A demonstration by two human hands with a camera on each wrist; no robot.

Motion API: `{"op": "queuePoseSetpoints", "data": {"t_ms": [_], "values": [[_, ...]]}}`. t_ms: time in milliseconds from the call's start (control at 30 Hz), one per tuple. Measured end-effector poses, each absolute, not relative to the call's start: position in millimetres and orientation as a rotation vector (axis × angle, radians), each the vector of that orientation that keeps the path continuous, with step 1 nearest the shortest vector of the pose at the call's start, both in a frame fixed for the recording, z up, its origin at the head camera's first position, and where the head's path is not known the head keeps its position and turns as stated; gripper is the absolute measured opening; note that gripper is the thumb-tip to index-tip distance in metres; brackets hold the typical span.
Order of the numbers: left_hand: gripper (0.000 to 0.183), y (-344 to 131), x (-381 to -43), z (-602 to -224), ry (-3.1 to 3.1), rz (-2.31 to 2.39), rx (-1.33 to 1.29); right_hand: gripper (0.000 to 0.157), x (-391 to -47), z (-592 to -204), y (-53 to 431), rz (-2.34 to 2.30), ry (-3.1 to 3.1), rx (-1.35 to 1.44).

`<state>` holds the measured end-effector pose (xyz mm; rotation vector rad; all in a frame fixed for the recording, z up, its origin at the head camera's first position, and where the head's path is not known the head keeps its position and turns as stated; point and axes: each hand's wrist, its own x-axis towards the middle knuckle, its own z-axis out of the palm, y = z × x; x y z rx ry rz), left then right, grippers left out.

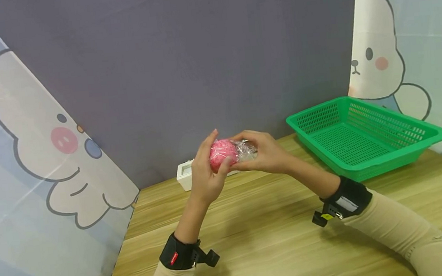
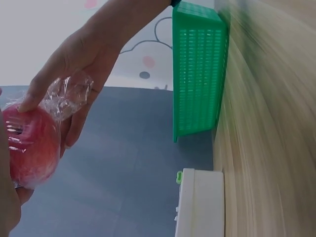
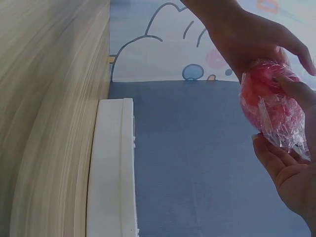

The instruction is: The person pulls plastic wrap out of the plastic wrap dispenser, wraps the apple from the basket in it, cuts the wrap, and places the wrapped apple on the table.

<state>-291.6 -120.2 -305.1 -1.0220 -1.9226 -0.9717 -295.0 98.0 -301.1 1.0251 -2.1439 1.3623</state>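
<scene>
A red apple [image 2: 37, 148] wrapped in clear plastic film is held in the air between both hands, above the table. My left hand [image 1: 205, 175] grips it from the left side, with the thumb in front. From the right, my right hand [image 1: 266, 153] has its thumb and fingers about the wrapped apple and its loose film. The crumpled film [image 1: 245, 150] bunches out on that side. In the right wrist view, the right thumb lies on the wrapped apple [image 3: 264, 94] and the fingers are below it. Most of the left hand is cut off in the left wrist view.
Behind the hands, a long white box [image 1: 185, 177] stands on the wood-grain table [image 1: 263, 240] by the grey back wall. A green perforated basket [image 1: 394, 157] sits at the right rear. Printed cartoon panels [image 1: 44, 128] bound both sides.
</scene>
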Motion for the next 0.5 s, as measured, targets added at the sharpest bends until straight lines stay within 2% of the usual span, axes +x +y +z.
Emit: {"op": "queuePoseSetpoints", "data": {"t_ms": [500], "values": [[0.087, -133, -293, -302, -1.973, -0.601, -0.997, 0.059, -295, -300, 98, 1.280, -2.172, 1.012]]}}
